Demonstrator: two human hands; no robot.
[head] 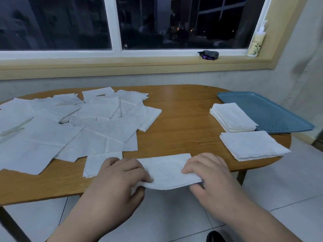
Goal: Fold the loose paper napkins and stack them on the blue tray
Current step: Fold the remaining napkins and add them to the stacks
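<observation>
Head view, looking down over the near edge of the counter (185, 119).

- Left hand (120, 173): grip closed on the left end of the folded napkin (167, 170), fingers curled on top, thumb underneath at the near edge.
- Right hand (209, 173): grip closed on the right end of the same piece, fingertips pressing the top, thumb tucked below.
- The folded napkin is held between both hands. Its far part lies on the wood and its near edge sags off the counter's rim over the floor tiles (174, 215).
- A single flat napkin (97, 163) lies just left of it, partly under the left hand.
- Loose napkins (87, 119): a wide, overlapping heap across the left half of the counter, unfolded, creases showing, some reaching the left frame edge.
- Blue tray (279, 112): far right of the counter, perforated floor, its right corner near the counter's end.
- Tray stack (232, 117): neat folded pile at the tray's near-left corner, lying over the rim. How much of it sits inside I cannot tell.
- Second stack (251, 144): folded pile on bare wood, just in front of the tray, beside the right hand but apart from it.
- Windowsill behind: a pump bottle (257, 42) in the right corner, a small dark bundle (209, 55) left of it. Dark glass beyond.
</observation>
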